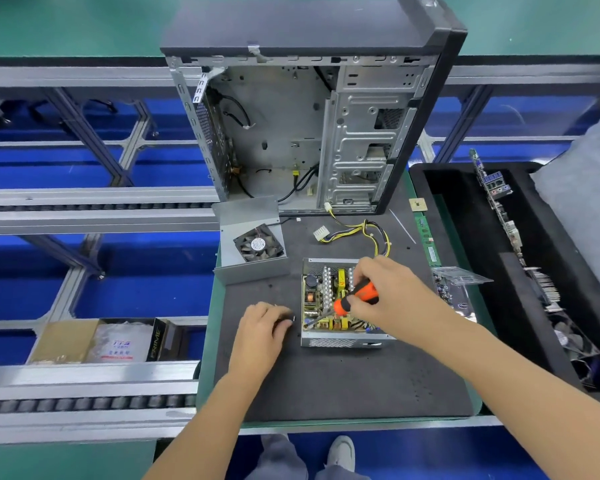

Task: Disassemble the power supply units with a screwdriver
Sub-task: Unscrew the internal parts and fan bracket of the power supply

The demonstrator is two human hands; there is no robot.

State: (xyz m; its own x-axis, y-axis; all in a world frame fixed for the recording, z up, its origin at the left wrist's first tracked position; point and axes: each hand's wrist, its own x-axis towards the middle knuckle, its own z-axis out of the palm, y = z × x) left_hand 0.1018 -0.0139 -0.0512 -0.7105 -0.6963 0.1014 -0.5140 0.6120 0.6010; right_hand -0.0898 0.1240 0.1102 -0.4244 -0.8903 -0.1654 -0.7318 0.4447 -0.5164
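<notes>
Dark mat (343, 382): right hand (383, 294) grips screwdriver (355, 299), tip slanting near-left into opened power supply (340, 306); left hand (264, 325) curls beside its left wall, hold unclear.

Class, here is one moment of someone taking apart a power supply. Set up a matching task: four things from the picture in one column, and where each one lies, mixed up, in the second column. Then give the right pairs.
Things
1. screwdriver
2. fan
3. computer case
4. memory stick

Places
A. standing upright at the far end of the mat
B. in the removed metal cover, left of the open power supply
C. at the mat's right edge, beside the black tray
D. gripped in the right hand, tip down in the open power supply

Pairs: 1-D, 2-B, 3-A, 4-C
</notes>
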